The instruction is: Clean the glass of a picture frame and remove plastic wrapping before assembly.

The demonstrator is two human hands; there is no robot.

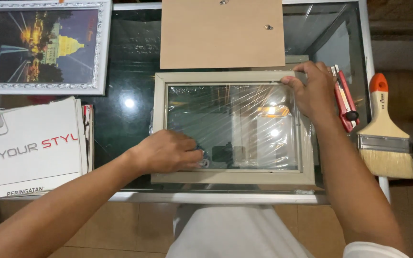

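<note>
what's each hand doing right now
Left hand: closed on a small object, unclear what, on the wrapped picture frame.
Right hand: pinching the frame's top right corner.

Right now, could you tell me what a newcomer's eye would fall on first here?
Probably the pale picture frame wrapped in clear film, mid-table, with the left hand on its lower left and the right hand at its top right corner. Next, the silver-framed night photo at far left and the orange-handled paintbrush at the right edge.
</note>
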